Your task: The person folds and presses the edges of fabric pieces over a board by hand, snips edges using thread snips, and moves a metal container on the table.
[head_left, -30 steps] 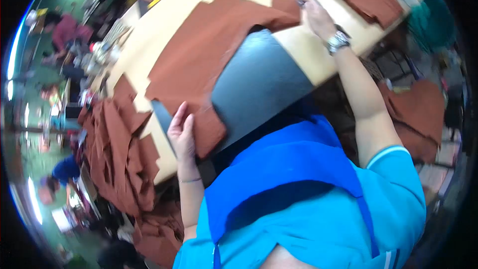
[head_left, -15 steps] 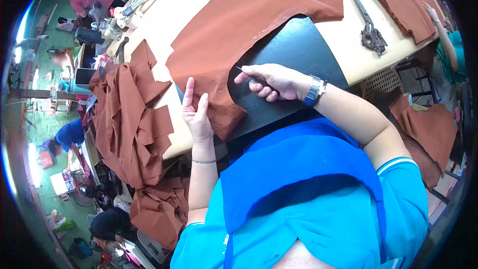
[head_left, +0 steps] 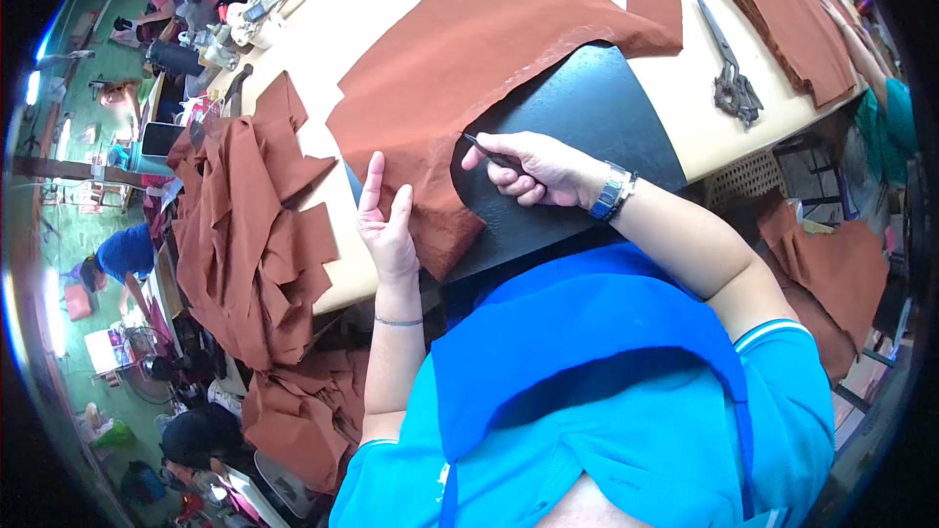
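Note:
A large brown sheet of leather or leather-like material (head_left: 430, 68) lies across a black board (head_left: 597, 122), its lower left corner folded towards me. My left hand (head_left: 386, 225) is at that corner with index finger and thumb stretched apart; the other fingers are partly hidden. Gripped in my right hand (head_left: 548, 168) is a slim dark pointed tool (head_left: 489, 154), its exact kind unclear. Its tip is at the sheet's curved edge, over the board.
Large dark scissors (head_left: 729, 73) lie on the pale table (head_left: 685, 127) at right. Brown pieces (head_left: 240, 225) are heaped at left and hang over the edge. More sheets (head_left: 782, 20) lie far right, beside another person's arm (head_left: 861, 49). Several people work at left.
The view has shifted slightly. My right hand has turned a little, with the tool still at the sheet's edge. My left hand has hardly moved.

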`<move>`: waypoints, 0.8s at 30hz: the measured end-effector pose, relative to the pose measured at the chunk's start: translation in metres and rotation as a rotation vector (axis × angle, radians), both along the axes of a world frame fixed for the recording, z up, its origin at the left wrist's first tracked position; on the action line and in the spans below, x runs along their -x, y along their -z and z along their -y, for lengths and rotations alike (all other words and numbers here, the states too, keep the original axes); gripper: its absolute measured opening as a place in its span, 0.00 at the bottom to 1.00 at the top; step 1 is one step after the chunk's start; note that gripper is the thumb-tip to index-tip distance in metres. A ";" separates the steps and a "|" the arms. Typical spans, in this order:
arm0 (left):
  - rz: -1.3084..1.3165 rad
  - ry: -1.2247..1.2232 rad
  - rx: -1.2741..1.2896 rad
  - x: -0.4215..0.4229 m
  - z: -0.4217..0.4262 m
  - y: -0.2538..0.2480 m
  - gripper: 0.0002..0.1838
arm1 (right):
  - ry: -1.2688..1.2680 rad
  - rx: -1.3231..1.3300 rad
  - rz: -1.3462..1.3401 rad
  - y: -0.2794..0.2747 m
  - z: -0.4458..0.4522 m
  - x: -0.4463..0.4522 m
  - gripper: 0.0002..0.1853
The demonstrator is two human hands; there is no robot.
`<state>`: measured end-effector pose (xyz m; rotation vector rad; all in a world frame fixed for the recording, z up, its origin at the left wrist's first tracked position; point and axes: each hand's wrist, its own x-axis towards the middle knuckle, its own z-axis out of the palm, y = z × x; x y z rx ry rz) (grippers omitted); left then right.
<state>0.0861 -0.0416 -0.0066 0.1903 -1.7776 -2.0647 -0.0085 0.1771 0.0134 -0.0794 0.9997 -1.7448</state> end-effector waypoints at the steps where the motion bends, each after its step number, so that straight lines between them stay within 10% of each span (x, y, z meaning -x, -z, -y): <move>1: 0.000 -0.004 0.011 0.000 0.000 0.000 0.32 | -0.003 -0.017 0.023 -0.001 0.001 0.001 0.20; 24: 0.035 -0.067 0.224 -0.005 0.006 0.001 0.32 | 0.048 -0.056 -0.028 0.000 -0.009 -0.004 0.19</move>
